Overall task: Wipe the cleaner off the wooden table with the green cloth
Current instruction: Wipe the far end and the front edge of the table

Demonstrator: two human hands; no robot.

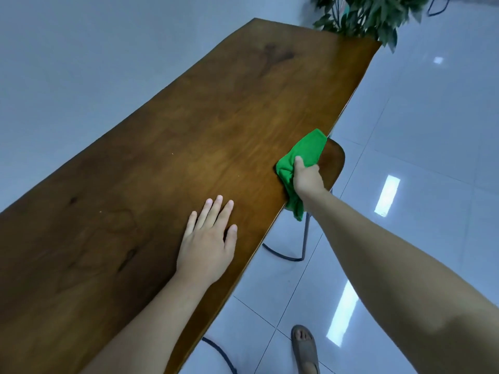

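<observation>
Your left grip (206,244) lies flat on the wooden worktop (189,117), fingers spread, likely bracing your lean. Further right, your right grip (307,178) is curled round the bunched green cloth (305,149), pressing it at the worktop's right edge, 1 end hanging off above a chair (336,157). No cleaner film discernible.

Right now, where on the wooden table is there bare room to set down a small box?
The wooden table is bare from the left hand to the plant at its far corner, and left of the left forearm. It is crowded only at the right edge, where the right hand grips the green cloth above a chair.
</observation>
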